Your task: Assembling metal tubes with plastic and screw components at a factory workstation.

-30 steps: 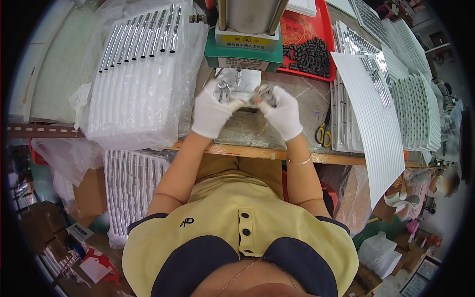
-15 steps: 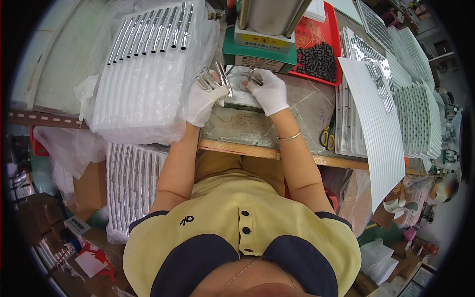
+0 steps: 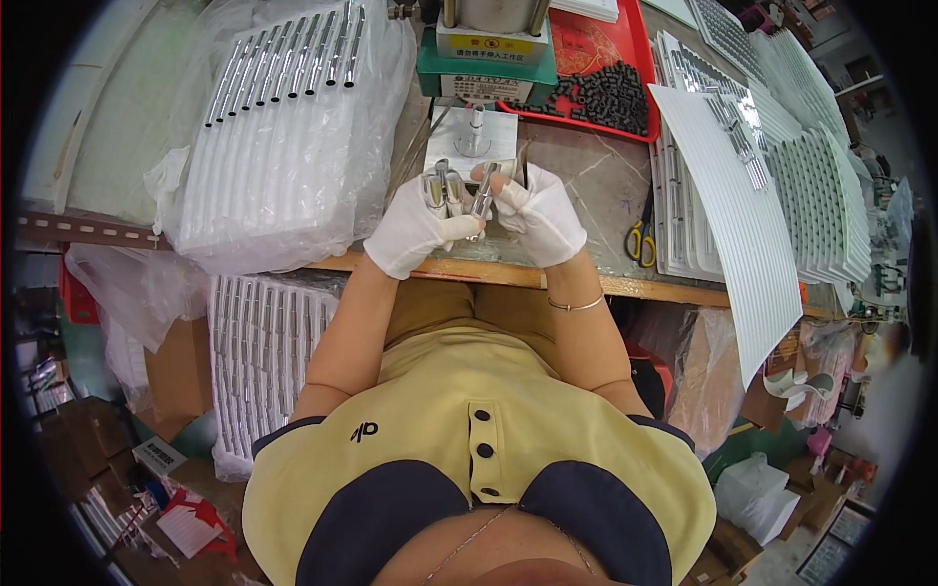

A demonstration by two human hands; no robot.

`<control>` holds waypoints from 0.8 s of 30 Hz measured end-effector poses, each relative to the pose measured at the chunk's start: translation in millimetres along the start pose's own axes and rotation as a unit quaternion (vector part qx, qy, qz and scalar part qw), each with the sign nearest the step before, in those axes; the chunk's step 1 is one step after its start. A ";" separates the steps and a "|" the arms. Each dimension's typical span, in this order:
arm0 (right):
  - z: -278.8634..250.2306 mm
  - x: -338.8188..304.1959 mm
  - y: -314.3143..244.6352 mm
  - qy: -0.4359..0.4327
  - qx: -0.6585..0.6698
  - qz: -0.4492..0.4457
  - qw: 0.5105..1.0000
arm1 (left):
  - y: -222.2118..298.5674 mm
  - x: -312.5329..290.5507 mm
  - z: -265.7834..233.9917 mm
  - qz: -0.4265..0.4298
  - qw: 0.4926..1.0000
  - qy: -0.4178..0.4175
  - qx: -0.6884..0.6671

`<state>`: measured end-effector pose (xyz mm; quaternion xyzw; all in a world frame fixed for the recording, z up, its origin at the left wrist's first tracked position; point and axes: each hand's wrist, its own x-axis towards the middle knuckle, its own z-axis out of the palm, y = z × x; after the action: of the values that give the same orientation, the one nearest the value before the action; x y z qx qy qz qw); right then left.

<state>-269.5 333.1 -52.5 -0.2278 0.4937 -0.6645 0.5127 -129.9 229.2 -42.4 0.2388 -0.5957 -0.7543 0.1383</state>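
Left hand (image 3: pixel 415 232) grasping chrome tubes (image 3: pixel 436 191), right hand (image 3: pixel 543 220) pinching a single tube (image 3: pixel 483 193); both just drawn together near the metal baseplate (image 3: pixel 446 135), bringing tubes side by side

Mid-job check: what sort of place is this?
Probably a small factory or assembly workshop: what looks like a press stands at the bench, a red tray holds many small black parts, and shiny metal tubes lie in rows at left.

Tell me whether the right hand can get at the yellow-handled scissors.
Probably yes: the scissors lie to the right of the right hand, handles uncovered, though its fingers are on a shiny metal tube.
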 end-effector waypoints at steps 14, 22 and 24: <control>-18.4 -15.7 -6.0 0.007 0.090 -0.013 0.996 | -18.4 -6.0 13.2 -0.043 0.941 -0.089 -0.325; -18.4 -8.6 5.6 0.044 0.205 -0.005 0.978 | -15.8 -23.8 15.0 -0.023 0.977 -0.037 -0.209; -16.6 -6.8 10.4 0.062 0.225 0.000 0.972 | -20.9 -40.4 10.5 -0.012 0.980 -0.014 -0.200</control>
<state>-275.6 346.4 -67.2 -0.0654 0.3618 -0.7716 0.5191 -99.6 263.1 -52.8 0.2031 -0.4316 -0.8631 0.1659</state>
